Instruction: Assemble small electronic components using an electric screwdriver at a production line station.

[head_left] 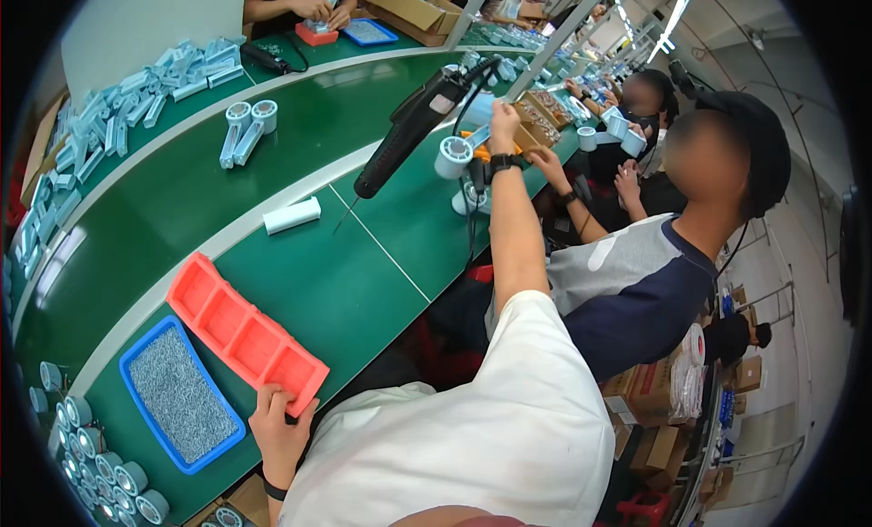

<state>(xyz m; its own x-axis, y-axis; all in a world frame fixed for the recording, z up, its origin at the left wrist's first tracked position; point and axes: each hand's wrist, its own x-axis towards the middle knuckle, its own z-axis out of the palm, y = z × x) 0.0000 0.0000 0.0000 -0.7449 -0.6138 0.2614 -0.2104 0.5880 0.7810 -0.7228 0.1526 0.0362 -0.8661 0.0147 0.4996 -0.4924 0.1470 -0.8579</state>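
Observation:
My right hand (503, 128) is stretched far out to the right, its fingers closed round the handle of a light-blue device with a round head (453, 157). Close to my body, my left hand (280, 427) grips the near end of a red four-sided tray with several compartments (243, 331); the compartments look bare. A black electric screwdriver (407, 128) hangs tilted over the green bench, bit pointing down. Beneath and left of it lies a white elongated casing (292, 216). Beside the red tray, a blue tray (136, 382) holds many small metal screws.
Round light-blue parts (109, 477) crowd the lower left. Two round-headed devices (250, 132) lie on the green belt (327, 128). Blue casings (154, 82) are heaped beyond it. A co-worker (636, 255) sits close on the right, near a cardboard box (538, 118). Another person's hands (322, 14) work opposite.

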